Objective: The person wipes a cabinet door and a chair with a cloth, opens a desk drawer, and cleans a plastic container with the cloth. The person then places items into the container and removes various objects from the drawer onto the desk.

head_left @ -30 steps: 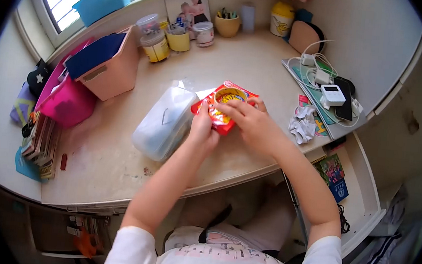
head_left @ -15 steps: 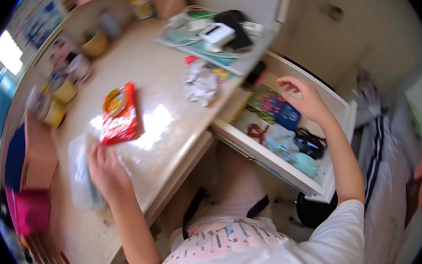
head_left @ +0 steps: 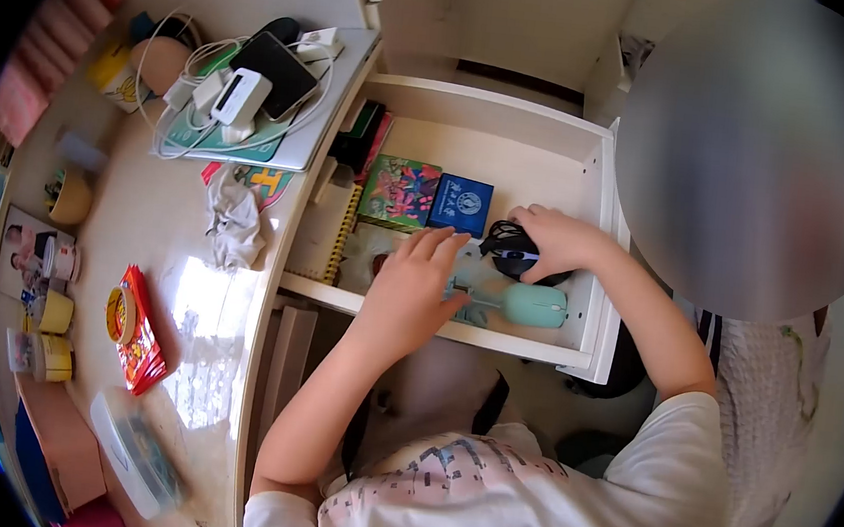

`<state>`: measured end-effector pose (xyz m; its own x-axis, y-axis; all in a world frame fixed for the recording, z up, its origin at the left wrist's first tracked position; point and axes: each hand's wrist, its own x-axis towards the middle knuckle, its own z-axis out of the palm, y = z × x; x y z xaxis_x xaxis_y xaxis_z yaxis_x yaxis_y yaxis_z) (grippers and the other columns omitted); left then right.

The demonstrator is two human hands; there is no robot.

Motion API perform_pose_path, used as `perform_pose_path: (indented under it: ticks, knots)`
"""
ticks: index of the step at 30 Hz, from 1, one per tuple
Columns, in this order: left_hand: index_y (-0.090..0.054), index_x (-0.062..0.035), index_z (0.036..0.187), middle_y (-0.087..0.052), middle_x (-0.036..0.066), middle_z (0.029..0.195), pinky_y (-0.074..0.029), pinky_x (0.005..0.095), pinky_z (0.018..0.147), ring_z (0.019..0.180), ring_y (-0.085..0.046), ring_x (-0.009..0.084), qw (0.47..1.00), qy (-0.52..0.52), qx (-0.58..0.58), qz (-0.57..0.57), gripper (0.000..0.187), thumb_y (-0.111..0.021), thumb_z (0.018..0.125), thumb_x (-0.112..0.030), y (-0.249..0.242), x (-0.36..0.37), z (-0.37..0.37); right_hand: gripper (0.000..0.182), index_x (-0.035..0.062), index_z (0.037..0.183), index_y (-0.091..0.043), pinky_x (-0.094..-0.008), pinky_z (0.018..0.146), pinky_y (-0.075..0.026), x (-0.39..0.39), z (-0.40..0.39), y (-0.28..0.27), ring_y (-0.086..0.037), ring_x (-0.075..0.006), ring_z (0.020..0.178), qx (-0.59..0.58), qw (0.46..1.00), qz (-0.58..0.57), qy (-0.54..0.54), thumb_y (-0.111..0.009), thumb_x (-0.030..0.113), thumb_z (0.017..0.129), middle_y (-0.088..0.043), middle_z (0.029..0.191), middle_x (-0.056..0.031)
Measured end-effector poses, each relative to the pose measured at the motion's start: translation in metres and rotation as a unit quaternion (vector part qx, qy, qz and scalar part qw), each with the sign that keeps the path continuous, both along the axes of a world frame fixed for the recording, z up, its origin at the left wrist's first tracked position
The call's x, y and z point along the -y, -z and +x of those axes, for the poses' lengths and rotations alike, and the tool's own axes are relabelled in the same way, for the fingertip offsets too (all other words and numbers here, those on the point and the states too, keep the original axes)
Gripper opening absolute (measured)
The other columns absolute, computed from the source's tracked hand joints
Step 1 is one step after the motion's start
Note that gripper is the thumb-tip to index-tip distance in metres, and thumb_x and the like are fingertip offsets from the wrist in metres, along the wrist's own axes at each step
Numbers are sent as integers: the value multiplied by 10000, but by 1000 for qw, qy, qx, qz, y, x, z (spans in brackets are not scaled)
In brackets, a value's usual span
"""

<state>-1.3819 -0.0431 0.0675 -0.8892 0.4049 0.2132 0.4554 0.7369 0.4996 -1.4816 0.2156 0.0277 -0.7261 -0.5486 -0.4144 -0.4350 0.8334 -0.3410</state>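
Observation:
Inside the pulled-out drawer (head_left: 516, 111), my right hand (head_left: 562, 244) curls over a black computer mouse (head_left: 512, 261) with its cable bundled against it. My left hand (head_left: 410, 288) is over the front left part of the drawer, fingers stretched out and thumb apart, covering some pale blue things beneath it. Between and below the hands lies a mint-green mouse (head_left: 536, 306). Behind them sit a dark blue box (head_left: 461, 205) and a colourful patterned box (head_left: 400, 191). A spiral notebook (head_left: 342, 236) lies along the drawer's left side.
On the desk (head_left: 160, 216) are a red snack packet (head_left: 141, 339) with a tape roll (head_left: 119, 314) on it, a clear plastic box (head_left: 134, 454) and crumpled white tissue (head_left: 235, 217). A laptop (head_left: 297, 142) at the back bears chargers, cables and a black phone (head_left: 276, 75).
My left hand has left the plastic box on the desk and moved right, over the drawer. My right hand has lowered into the drawer onto the black mouse. The view has turned.

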Motion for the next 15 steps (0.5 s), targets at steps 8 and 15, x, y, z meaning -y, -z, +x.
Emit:
perform_pose_path:
  ticks: [8, 15]
  knots:
    - [-472, -65, 1458, -577, 208, 1368, -442, 464, 1076, 1272, -545, 400, 995, 23, 98, 21, 860, -888, 724, -229, 24, -23, -12, 874, -60, 1235, -500, -434, 924, -540, 3, 10, 0, -632, -407, 1091, -13, 1000, 9, 12, -896, 392, 599, -627, 1146, -251]
    - [-420, -43, 1500, -544, 214, 1419, -475, 444, 1038, 1291, -544, 383, 984, -27, 68, 162, 932, -906, 723, -211, 25, -18, -9, 804, -60, 1230, -507, -374, 884, -543, -20, 4, -20, -686, -345, 1016, -6, 969, -207, 131, -923, 373, 694, -686, 1087, -247]
